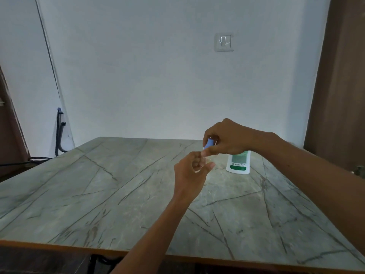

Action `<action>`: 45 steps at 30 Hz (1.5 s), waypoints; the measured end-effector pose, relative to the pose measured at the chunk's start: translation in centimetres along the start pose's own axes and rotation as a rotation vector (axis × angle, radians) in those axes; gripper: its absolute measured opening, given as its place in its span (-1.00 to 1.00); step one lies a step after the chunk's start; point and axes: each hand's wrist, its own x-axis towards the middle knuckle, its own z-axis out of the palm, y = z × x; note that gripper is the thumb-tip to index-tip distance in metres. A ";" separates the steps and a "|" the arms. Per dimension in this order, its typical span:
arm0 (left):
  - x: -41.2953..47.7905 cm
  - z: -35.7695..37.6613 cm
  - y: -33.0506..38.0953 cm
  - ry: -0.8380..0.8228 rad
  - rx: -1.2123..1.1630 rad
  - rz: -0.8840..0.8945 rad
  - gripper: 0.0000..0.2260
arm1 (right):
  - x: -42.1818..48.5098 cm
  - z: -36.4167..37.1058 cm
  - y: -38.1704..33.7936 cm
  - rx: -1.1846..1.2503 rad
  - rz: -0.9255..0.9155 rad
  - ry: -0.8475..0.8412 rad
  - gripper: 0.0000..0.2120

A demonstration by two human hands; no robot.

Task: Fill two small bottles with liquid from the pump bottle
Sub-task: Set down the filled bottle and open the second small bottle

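Head view, near to far. The grey-green, marble-patterned tabletop with an orange-brown rim [83, 246] fills the lower field; both bare forearms reach over its near edge.

Left hand [188, 171]: raised above the middle of the tabletop, right of centre, with the fingers curled round a small clear bottle [205, 160]. The bottle is largely hidden by the fingers, and its fill level cannot be told.

Right hand [229, 138]: just beyond and above the left hand, touching it at the fingertips. The thumb and fingers pinch a small blue cylindrical cap [209, 143], tilted, directly over the clear bottle. Whether cap and bottle are joined cannot be told.

White plastic pump bottle with green label [239, 164]: upright on the tabletop, towards the far right corner, just behind the right hand. Its upper part is hidden by that hand.

Background: pale wall with a white wall switch [224, 42]; black pipe [59, 133] beyond the far left corner; brown wooden panel [343, 76] at right.
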 end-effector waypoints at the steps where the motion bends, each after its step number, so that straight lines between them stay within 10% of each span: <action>1: 0.0 0.0 -0.1 0.000 -0.009 -0.001 -0.75 | 0.1 0.1 0.0 0.013 -0.013 0.019 -0.72; 33: -0.2 -2.7 -3.5 -0.024 0.014 -0.127 -0.68 | -4.7 -0.5 3.8 0.419 0.244 0.457 -0.88; 45: 0.2 -3.5 -5.2 -0.046 0.070 -0.126 -0.71 | -2.7 9.0 7.5 0.315 0.379 0.356 -0.82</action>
